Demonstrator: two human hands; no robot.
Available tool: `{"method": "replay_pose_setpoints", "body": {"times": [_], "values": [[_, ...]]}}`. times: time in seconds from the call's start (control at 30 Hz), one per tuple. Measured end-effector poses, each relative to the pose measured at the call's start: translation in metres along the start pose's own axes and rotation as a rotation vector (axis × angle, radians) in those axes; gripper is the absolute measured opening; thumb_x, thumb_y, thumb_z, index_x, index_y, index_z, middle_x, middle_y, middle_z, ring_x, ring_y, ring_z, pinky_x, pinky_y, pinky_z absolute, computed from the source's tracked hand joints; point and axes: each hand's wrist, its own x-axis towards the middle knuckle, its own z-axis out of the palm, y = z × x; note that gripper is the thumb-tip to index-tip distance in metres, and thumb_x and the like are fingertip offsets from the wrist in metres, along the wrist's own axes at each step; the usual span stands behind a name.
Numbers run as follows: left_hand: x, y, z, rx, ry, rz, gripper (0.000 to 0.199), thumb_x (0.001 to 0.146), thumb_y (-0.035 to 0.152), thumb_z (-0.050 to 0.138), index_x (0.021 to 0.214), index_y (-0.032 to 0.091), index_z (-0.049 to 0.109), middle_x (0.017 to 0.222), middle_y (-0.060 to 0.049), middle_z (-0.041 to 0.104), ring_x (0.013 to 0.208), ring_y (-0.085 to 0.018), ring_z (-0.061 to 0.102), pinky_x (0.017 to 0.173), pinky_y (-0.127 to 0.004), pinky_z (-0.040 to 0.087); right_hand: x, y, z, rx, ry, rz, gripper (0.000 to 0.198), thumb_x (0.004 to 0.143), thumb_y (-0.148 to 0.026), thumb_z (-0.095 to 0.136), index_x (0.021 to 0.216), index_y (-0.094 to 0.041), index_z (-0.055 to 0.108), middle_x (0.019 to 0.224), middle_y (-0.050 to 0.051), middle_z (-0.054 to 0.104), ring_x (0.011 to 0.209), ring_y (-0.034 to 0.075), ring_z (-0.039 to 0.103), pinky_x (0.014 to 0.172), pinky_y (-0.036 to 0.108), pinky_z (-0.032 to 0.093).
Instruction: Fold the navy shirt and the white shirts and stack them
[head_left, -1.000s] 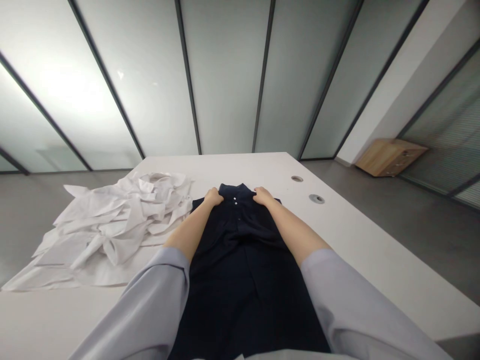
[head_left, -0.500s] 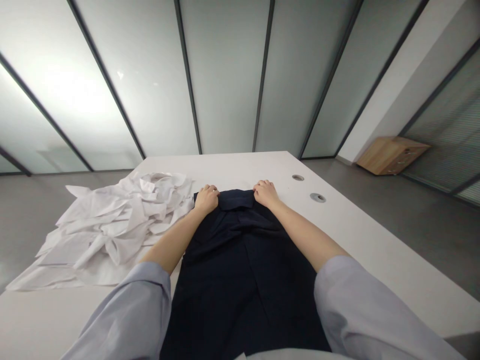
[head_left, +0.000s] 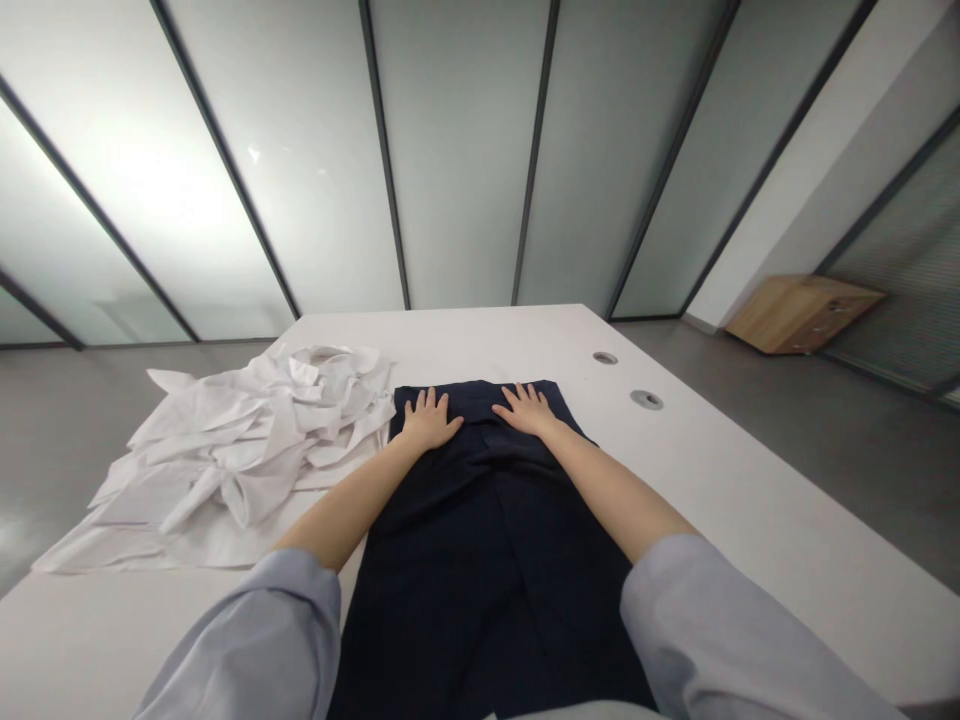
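Note:
A dark navy garment (head_left: 480, 560) with a waistband and a seam down its middle lies lengthwise on the white table, its waistband at the far end; whether it is a skirt or trousers I cannot tell. My left hand (head_left: 429, 420) rests flat with fingers spread on the left part of the waistband. On the right part, my right hand (head_left: 529, 408) lies open too, palm down and fingers apart. Small creases run across the cloth just below the waistband. The garment's near end passes out of view at the bottom.
A loose heap of white clothes (head_left: 247, 450) lies on the left of the white table (head_left: 750, 560). Two round cable holes pierce the tabletop at right. A wooden cabinet (head_left: 799, 312) stands on the floor by the wall, with frosted glass panels (head_left: 457, 150) behind.
Both hands have let go of the waistband's top edge and now lie spread on it, slightly nearer me. The waistband's corners lie flatter and more visible. The view has shifted slightly.

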Motion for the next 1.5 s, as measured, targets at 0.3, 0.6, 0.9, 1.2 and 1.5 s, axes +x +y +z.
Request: {"method": "replay_pose_setpoints", "body": {"times": [0.3, 0.6, 0.9, 1.2, 1.5], "values": [[-0.013, 0.018, 0.003, -0.049, -0.17, -0.047, 0.082, 0.082, 0.076, 0.021, 0.151, 0.032, 0.02, 0.159, -0.01, 0.011, 0.142, -0.044, 0.01, 0.103, -0.072, 0.016, -0.004, -0.008, -0.017, -0.068, 0.131, -0.04, 0.069, 0.091, -0.059, 0.035, 0.146, -0.017, 0.033, 0.154, 0.017, 0.026, 0.141, 0.035, 0.02, 0.113, 0.052, 0.011], [0.033, -0.007, 0.008, -0.039, -0.048, -0.02, 0.08, 0.083, 0.075, 0.023, 0.15, 0.03, 0.024, 0.158, -0.01, 0.017, 0.142, -0.042, 0.013, 0.106, -0.067, 0.015, -0.045, -0.034, -0.018, 0.054, -0.022, 0.023, 0.079, 0.087, -0.071, 0.028, 0.149, -0.023, 0.028, 0.156, 0.015, 0.021, 0.141, 0.043, 0.011, 0.107, 0.066, 0.008], [0.016, 0.013, -0.011, 0.035, 0.155, -0.027, 0.06, 0.087, 0.057, 0.04, 0.134, 0.02, 0.045, 0.142, -0.017, 0.042, 0.132, -0.037, 0.032, 0.105, -0.052, 0.029, -0.008, -0.014, -0.006, 0.079, -0.013, 0.094, 0.077, 0.088, -0.072, 0.022, 0.149, -0.025, 0.03, 0.158, 0.012, 0.017, 0.141, 0.043, 0.013, 0.108, 0.064, 0.01], [0.007, 0.02, -0.001, -0.028, -0.136, -0.103, 0.095, 0.075, 0.083, 0.027, 0.149, 0.023, 0.028, 0.157, -0.018, 0.017, 0.139, -0.047, 0.016, 0.102, -0.07, 0.022, 0.025, 0.017, -0.023, 0.164, 0.016, 0.013, 0.063, 0.095, -0.057, 0.028, 0.14, -0.017, 0.046, 0.146, 0.013, 0.043, 0.134, 0.031, 0.038, 0.106, 0.043, 0.032], [0.027, -0.025, 0.0, -0.03, -0.089, 0.084, 0.098, 0.071, 0.087, 0.033, 0.149, 0.028, 0.026, 0.159, -0.011, 0.014, 0.144, -0.039, 0.01, 0.109, -0.064, 0.011, 0.02, 0.06, -0.035, 0.185, 0.004, -0.086, 0.037, 0.095, -0.026, 0.036, 0.112, -0.021, 0.069, 0.122, 0.003, 0.066, 0.115, 0.021, 0.057, 0.097, 0.027, 0.041]]}}
